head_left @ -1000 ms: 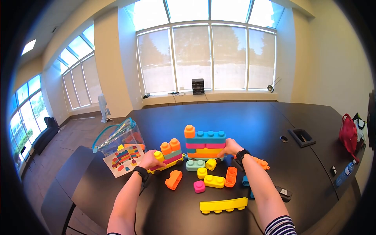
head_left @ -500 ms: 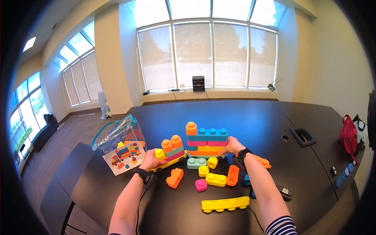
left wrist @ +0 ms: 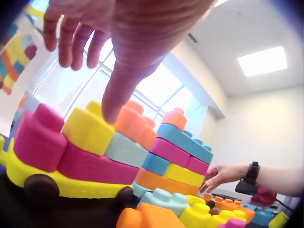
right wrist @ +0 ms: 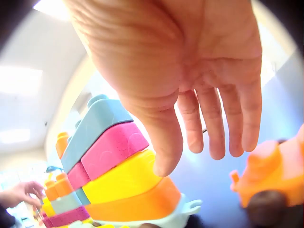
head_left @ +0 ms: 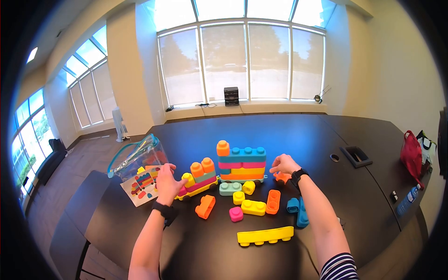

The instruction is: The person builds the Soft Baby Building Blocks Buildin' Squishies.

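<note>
on a dark table [head_left: 298, 135], stacked blocks [head_left: 245, 165] stand between left hand [head_left: 169, 183] and right hand [head_left: 286, 165], fingers slightly spread.

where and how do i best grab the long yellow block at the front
Probably at mid-length, from above: set the fingers over the far long edge of the long yellow block and the thumb on the near one, between the studs. It lies crosswise with its studs toward you, and no other block touches it.

Was passable behind the tall, multicoloured plastic block stack [head_left: 249, 165]; in front, was obstructed by loose, multicoloured plastic blocks [head_left: 253, 208].
</note>
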`<state>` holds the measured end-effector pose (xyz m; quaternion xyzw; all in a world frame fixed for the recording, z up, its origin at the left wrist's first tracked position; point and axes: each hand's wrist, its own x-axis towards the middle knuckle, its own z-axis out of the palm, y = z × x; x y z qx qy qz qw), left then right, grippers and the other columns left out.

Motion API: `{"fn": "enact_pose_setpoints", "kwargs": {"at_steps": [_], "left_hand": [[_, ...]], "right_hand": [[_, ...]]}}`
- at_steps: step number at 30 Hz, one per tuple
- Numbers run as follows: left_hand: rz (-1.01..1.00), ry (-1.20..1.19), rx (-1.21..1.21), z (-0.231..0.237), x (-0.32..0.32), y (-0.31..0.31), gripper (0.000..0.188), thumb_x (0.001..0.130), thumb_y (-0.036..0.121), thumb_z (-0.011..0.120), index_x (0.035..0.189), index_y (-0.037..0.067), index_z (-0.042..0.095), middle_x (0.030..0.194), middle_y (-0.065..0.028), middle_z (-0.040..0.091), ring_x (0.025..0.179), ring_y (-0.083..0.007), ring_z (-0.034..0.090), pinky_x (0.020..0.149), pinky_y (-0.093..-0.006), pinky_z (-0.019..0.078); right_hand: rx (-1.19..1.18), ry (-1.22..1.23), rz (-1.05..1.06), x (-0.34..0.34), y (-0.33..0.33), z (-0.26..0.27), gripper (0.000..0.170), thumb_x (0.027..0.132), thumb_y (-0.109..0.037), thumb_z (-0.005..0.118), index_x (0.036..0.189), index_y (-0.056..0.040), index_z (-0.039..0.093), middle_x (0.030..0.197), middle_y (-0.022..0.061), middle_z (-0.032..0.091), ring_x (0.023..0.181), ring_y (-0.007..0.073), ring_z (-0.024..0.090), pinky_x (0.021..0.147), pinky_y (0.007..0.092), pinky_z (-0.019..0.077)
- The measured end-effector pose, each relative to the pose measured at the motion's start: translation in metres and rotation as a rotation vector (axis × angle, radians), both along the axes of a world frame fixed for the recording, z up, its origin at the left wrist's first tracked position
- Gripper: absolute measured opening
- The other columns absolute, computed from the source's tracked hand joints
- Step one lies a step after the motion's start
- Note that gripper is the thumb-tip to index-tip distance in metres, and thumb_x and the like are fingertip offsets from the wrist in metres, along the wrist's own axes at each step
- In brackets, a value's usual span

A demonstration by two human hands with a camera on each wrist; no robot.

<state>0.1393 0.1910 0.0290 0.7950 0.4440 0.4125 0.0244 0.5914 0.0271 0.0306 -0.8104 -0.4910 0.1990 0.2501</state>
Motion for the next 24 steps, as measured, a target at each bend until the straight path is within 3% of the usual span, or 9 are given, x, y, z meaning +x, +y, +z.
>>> {"fn": "enact_pose_setpoints", "kwargs": {"at_steps": [4, 6, 8, 11, 14, 15, 18, 20, 24], "left_hand": [[-0.475, -0.047, -0.208, 0.015, 0.029, -0.043, 0.034, 0.082, 0.02, 0.089, 0.104, 0.005, 0.068, 0.106, -0.0122, 0.068, 0.105, -0.0285, 0.068, 0.09, -0.0427, 0.0558], [-0.696, 0.129, -0.105, 0.005, 0.058, -0.056, 0.039, 0.084, 0.023, 0.087, 0.116, 0.006, 0.071, 0.114, -0.0146, 0.07, 0.112, -0.0335, 0.068, 0.097, -0.0433, 0.0555], [-0.807, 0.216, -0.163, -0.003, 0.095, -0.068, 0.046, 0.089, 0.022, 0.084, 0.129, 0.007, 0.068, 0.126, -0.0168, 0.067, 0.122, -0.0363, 0.064, 0.103, -0.0453, 0.0533], [-0.842, 0.341, -0.16, -0.032, 0.153, -0.065, 0.053, 0.096, 0.031, 0.076, 0.144, 0.011, 0.063, 0.144, -0.0212, 0.062, 0.133, -0.0415, 0.059, 0.112, -0.0489, 0.0496], [-0.724, 0.45, -0.234, -0.038, 0.185, -0.077, 0.061, 0.1, 0.045, 0.069, 0.153, 0.016, 0.058, 0.146, -0.0217, 0.062, 0.136, -0.0438, 0.056, 0.114, -0.0525, 0.0477], [-0.639, 0.557, -0.362, -0.038, 0.194, -0.081, 0.058, 0.1, 0.043, 0.069, 0.153, 0.02, 0.058, 0.146, -0.0213, 0.061, 0.135, -0.0433, 0.057, 0.113, -0.0533, 0.0478], [-0.597, 0.66, -0.36, -0.045, 0.2, -0.079, 0.056, 0.099, 0.038, 0.068, 0.153, 0.026, 0.059, 0.146, -0.019, 0.058, 0.134, -0.0427, 0.058, 0.112, -0.0541, 0.0484], [-0.588, 0.693, -0.402, -0.042, 0.191, -0.079, 0.054, 0.099, 0.036, 0.067, 0.152, 0.029, 0.06, 0.148, -0.0157, 0.056, 0.138, -0.0427, 0.056, 0.113, -0.0551, 0.048], [-0.639, 0.712, -0.365, -0.033, 0.165, -0.085, 0.055, 0.097, 0.027, 0.067, 0.152, 0.031, 0.06, 0.144, -0.018, 0.058, 0.134, -0.0421, 0.058, 0.111, -0.0512, 0.0501]], "right_hand": [[-0.182, -0.343, -0.061, -0.01, -0.025, 0.003, 0.047, 0.074, -0.031, 0.095, 0.114, -0.0097, 0.081, 0.116, 0.0116, 0.08, 0.106, 0.0303, 0.077, 0.093, 0.0466, 0.0604], [-0.298, -0.431, -0.099, -0.019, -0.036, 0.006, 0.059, 0.07, -0.032, 0.097, 0.122, -0.0127, 0.077, 0.123, 0.0101, 0.079, 0.117, 0.031, 0.074, 0.099, 0.0483, 0.0583], [-0.369, -0.412, -0.065, -0.013, -0.045, -0.002, 0.066, 0.068, -0.031, 0.099, 0.127, -0.0136, 0.075, 0.125, 0.01, 0.078, 0.119, 0.0318, 0.073, 0.1, 0.0478, 0.0581], [-0.354, -0.441, -0.117, -0.005, -0.052, -0.02, 0.074, 0.065, -0.026, 0.102, 0.131, -0.0121, 0.072, 0.128, 0.012, 0.077, 0.122, 0.0332, 0.072, 0.101, 0.0473, 0.0591], [-0.381, -0.509, -0.131, 0.0, -0.057, -0.029, 0.069, 0.066, -0.023, 0.1, 0.128, -0.0101, 0.073, 0.128, 0.0148, 0.076, 0.121, 0.0337, 0.073, 0.099, 0.0471, 0.061], [-0.357, -0.514, -0.122, 0.003, -0.06, -0.032, 0.068, 0.066, -0.023, 0.1, 0.127, -0.0095, 0.073, 0.125, 0.0149, 0.077, 0.12, 0.0344, 0.073, 0.101, 0.0475, 0.0604], [-0.172, -0.471, -0.087, 0.005, -0.071, -0.025, 0.063, 0.067, -0.02, 0.097, 0.125, -0.0112, 0.073, 0.12, 0.0149, 0.077, 0.117, 0.0371, 0.073, 0.099, 0.0481, 0.0601], [-0.003, -0.418, -0.056, -0.005, -0.081, 0.0, 0.061, 0.067, -0.018, 0.095, 0.123, -0.0115, 0.072, 0.118, 0.0158, 0.077, 0.116, 0.0381, 0.072, 0.097, 0.0486, 0.0598], [0.286, -0.327, 0.166, -0.045, -0.105, 0.049, 0.061, 0.068, -0.015, 0.09, 0.125, -0.0118, 0.071, 0.116, 0.0183, 0.076, 0.11, 0.0387, 0.073, 0.092, 0.0471, 0.0601]]}}
